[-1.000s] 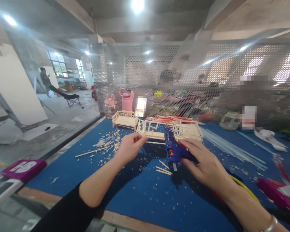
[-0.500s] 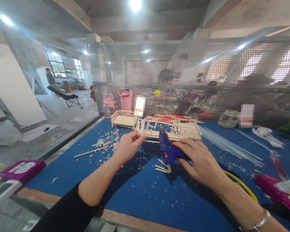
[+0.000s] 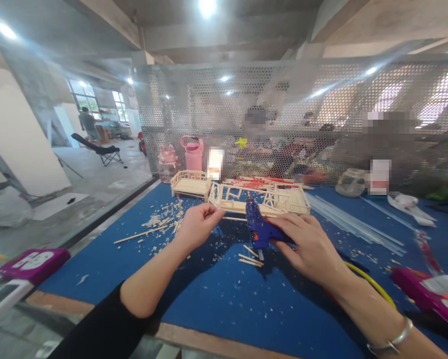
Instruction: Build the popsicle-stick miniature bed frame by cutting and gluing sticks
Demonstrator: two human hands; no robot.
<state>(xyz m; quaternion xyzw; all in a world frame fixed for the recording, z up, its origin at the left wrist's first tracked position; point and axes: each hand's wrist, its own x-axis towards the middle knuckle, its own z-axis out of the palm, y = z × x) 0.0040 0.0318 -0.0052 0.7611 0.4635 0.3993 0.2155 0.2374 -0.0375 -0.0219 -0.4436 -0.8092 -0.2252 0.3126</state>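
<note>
Behind the mesh screen (image 3: pixel 205 109), upper right, I barely make out figures (image 3: pixel 390 144). At centre, the left hand (image 3: pixel 196 227) pinches its fingertips together beside the wooden model (image 3: pixel 234 206), anything between them hidden; the right hand's (image 3: pixel 308 244) fingers clamp the blue glue gun (image 3: pixel 259 232), partly covering the model.

A bare concrete ceiling (image 3: pixel 242 37), glue gun (image 3: pixel 258 230) and scrap-strewn blue worktable (image 3: pixel 216 304) suggest a craft workshop.
</note>
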